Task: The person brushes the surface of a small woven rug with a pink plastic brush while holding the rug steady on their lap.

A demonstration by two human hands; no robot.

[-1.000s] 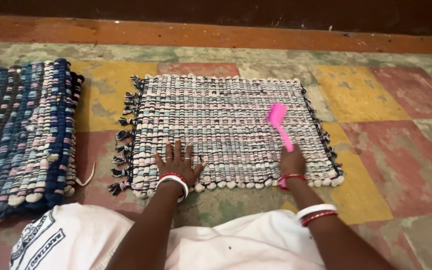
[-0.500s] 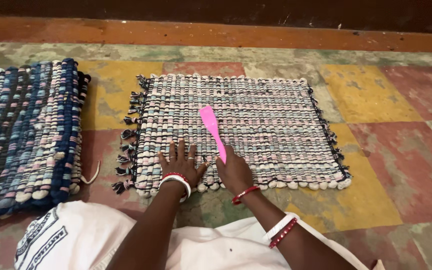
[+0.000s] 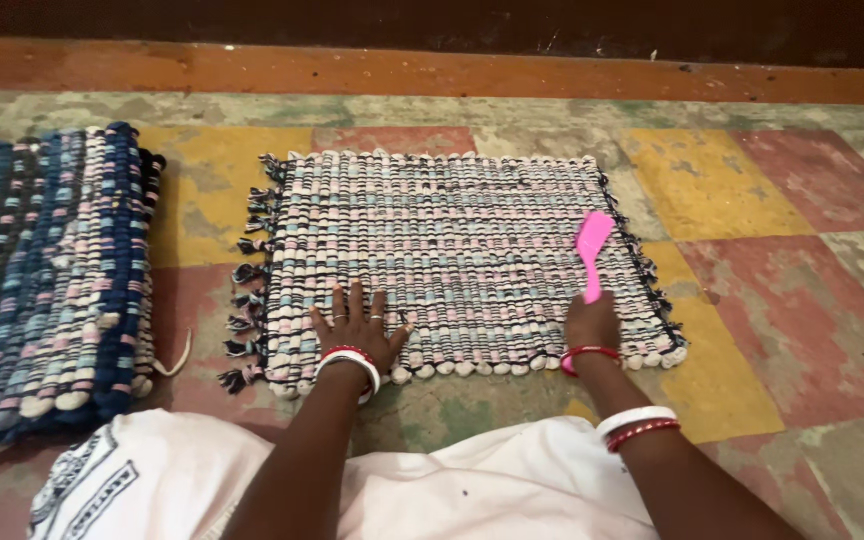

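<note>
A woven rag mat (image 3: 452,250) in pink, white, pale blue and black lies flat on the painted floor, with knotted tassels along its left edge. My left hand (image 3: 356,330) presses flat on the mat's near left part, fingers spread, rings and red-white bangles on it. My right hand (image 3: 592,325) grips the handle of a pink plastic brush (image 3: 592,245), whose head rests over the mat's right side near the edge.
A stack of blue and white woven mats (image 3: 47,270) lies to the left. The floor (image 3: 752,300) has worn yellow, red and green squares. An orange skirting band (image 3: 432,70) and dark wall run along the back. White cloth (image 3: 482,490) covers my lap.
My right hand has swept the pink brush from the mat's middle back to its right side. The left hand has stayed pressed on the mat.
</note>
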